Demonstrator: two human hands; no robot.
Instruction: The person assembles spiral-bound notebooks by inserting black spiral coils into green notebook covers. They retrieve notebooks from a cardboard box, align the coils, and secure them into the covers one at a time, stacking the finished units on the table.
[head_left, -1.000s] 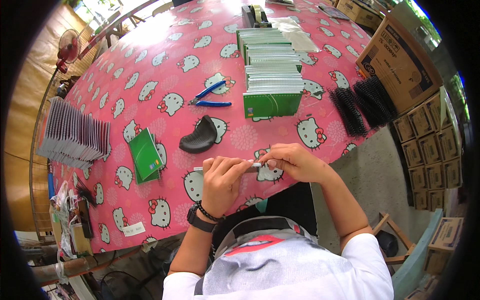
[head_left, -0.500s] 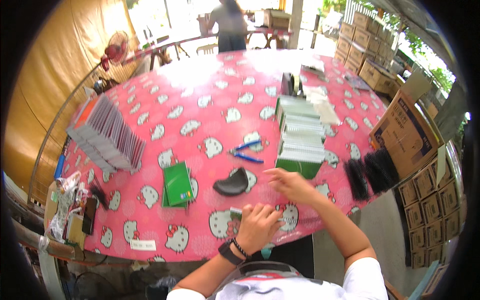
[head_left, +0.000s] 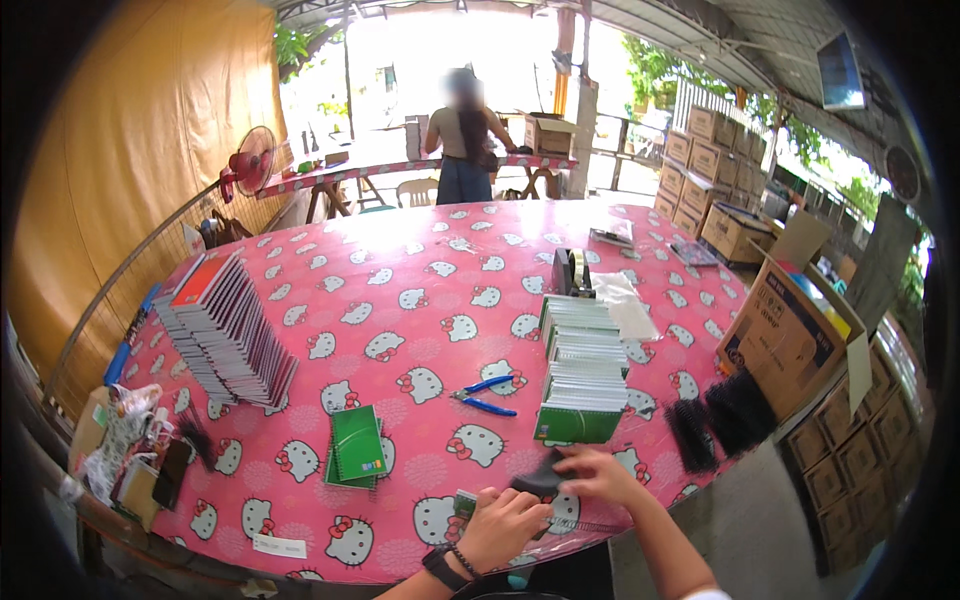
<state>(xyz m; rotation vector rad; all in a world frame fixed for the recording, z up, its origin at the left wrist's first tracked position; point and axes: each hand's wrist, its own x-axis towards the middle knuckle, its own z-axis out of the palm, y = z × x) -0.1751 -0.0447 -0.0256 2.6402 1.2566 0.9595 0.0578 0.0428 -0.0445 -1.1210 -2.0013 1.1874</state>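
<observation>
Near the front edge of the table my left hand (head_left: 507,524) is closed over a small green notebook (head_left: 464,503), most of which it covers. A thin dark spiral coil (head_left: 592,525) runs out to the right from beneath my hands. My right hand (head_left: 598,474) grips a black curved block (head_left: 538,474) by its right end, just above the left hand's fingers. Farther left, green spiral notebooks (head_left: 356,446) lie in a small pile. Pliers with blue handles (head_left: 487,396) rest spread apart beyond the block.
A row of green notebooks (head_left: 580,370) stands right of centre, with a tape dispenser (head_left: 572,273) behind it. Black spiral coils (head_left: 718,422) lie beside an open carton (head_left: 785,325). Stacked spiral notebooks (head_left: 225,330) lean at left. A person (head_left: 463,140) stands at the far table.
My right hand has taken hold of the black curved block and brought it right and nearer, beside my left hand. The view has tilted up, showing more of the background.
</observation>
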